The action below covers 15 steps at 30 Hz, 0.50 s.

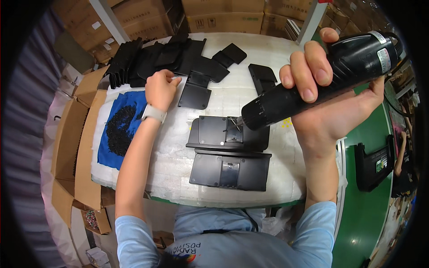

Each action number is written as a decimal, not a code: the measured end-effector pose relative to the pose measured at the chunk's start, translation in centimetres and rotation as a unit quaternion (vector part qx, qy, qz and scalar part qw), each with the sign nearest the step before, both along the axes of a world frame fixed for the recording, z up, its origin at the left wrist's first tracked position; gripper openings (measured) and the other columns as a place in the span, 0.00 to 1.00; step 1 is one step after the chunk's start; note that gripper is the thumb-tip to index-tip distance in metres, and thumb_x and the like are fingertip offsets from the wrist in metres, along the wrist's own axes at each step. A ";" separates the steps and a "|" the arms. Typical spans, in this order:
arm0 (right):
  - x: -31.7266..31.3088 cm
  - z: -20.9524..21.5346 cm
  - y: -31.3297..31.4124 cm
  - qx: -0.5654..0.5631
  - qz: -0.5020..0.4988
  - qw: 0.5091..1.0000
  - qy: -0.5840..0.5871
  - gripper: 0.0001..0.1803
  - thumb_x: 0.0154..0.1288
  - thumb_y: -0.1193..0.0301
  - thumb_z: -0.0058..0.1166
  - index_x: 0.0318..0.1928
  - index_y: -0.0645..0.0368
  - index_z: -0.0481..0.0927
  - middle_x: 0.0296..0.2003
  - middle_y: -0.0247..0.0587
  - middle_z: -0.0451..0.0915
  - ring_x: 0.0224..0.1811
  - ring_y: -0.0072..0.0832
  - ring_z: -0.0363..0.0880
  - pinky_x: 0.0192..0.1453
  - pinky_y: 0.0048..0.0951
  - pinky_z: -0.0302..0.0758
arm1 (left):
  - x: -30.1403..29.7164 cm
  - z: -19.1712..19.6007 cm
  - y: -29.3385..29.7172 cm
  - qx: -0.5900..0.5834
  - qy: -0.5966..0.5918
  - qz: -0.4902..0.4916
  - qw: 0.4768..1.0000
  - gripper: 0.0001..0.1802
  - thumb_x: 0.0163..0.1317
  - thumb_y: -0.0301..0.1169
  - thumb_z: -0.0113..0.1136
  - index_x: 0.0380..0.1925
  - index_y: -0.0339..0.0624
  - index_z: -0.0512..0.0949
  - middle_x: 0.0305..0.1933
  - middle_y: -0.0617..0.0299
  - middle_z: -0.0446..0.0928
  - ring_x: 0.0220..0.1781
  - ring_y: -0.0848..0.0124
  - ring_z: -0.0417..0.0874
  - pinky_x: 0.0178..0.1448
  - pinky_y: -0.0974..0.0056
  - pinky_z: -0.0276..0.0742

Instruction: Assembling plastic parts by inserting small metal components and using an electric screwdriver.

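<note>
My right hand [328, 111] is wrapped round a black electric screwdriver [279, 103]. Its bit points down at the hinge-like middle piece of a black panel [210, 130] in front of me; whether the tip touches a screw I cannot tell. A second black panel [205, 169] with a similar middle piece lies just nearer to me. My left hand [161, 89], with a white band on its wrist, is beside a black hinged part [195, 96]. Its fingers are pinched together, and what they hold, if anything, is too small to make out.
Left of my left forearm, a pile of small black pieces [118, 131] lies on a blue cloth [107, 154]. Black panels [147, 62] are stacked at the back left. An open cardboard box [67, 138] stands left of the white-covered table [174, 178]. Another person's arm [399, 154] shows far right.
</note>
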State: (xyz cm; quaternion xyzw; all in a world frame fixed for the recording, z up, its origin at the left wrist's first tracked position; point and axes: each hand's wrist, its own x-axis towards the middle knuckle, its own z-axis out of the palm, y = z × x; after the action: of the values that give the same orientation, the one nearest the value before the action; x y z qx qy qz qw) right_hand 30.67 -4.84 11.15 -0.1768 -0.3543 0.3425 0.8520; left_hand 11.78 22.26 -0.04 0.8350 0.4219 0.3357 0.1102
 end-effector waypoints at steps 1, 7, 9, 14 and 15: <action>0.4 -0.1 -0.2 -0.015 -0.017 1.000 -0.012 0.35 0.66 0.40 0.28 0.48 0.59 0.72 0.22 0.32 0.64 0.18 0.26 0.60 0.34 0.35 0.66 | 0.3 -0.5 1.0 0.011 0.068 0.038 0.997 0.13 0.56 0.38 0.72 0.33 0.39 0.87 0.31 0.50 0.86 0.34 0.55 0.88 0.39 0.56 0.83; 0.9 -0.8 0.3 0.007 -0.003 0.997 -0.076 0.37 0.66 0.39 0.26 0.50 0.60 0.73 0.22 0.33 0.65 0.16 0.27 0.61 0.33 0.36 0.66 | 2.0 -1.9 1.8 0.059 0.161 0.138 0.976 0.12 0.53 0.42 0.74 0.27 0.46 0.88 0.31 0.49 0.85 0.36 0.50 0.87 0.41 0.52 0.83; 1.0 -0.9 0.5 0.010 0.002 0.998 -0.069 0.38 0.66 0.39 0.26 0.50 0.60 0.73 0.22 0.33 0.65 0.16 0.27 0.61 0.33 0.36 0.66 | 1.7 -1.8 1.9 0.100 0.169 0.137 0.971 0.12 0.53 0.41 0.73 0.27 0.45 0.87 0.31 0.50 0.85 0.36 0.50 0.87 0.41 0.52 0.83; 1.0 -0.1 0.5 -0.033 0.005 0.997 -0.067 0.39 0.65 0.38 0.26 0.51 0.60 0.73 0.22 0.33 0.65 0.17 0.27 0.60 0.35 0.36 0.66 | -1.8 0.5 -1.4 0.044 0.135 0.042 0.989 0.10 0.58 0.34 0.66 0.29 0.38 0.87 0.26 0.52 0.85 0.29 0.58 0.88 0.37 0.59 0.82; 1.3 -0.2 1.0 0.000 0.030 0.998 -0.061 0.42 0.65 0.35 0.26 0.52 0.62 0.73 0.24 0.36 0.68 0.17 0.28 0.63 0.32 0.36 0.67 | -2.2 1.2 -3.0 0.041 0.140 0.039 0.989 0.10 0.58 0.34 0.66 0.29 0.38 0.87 0.26 0.52 0.85 0.29 0.58 0.88 0.37 0.59 0.82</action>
State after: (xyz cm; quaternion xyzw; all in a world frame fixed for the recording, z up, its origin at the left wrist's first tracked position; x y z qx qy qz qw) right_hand 31.95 -3.84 10.91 -0.1866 -0.4112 0.3562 0.8180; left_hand 9.59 19.22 1.19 0.8606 0.4511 0.2364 0.0030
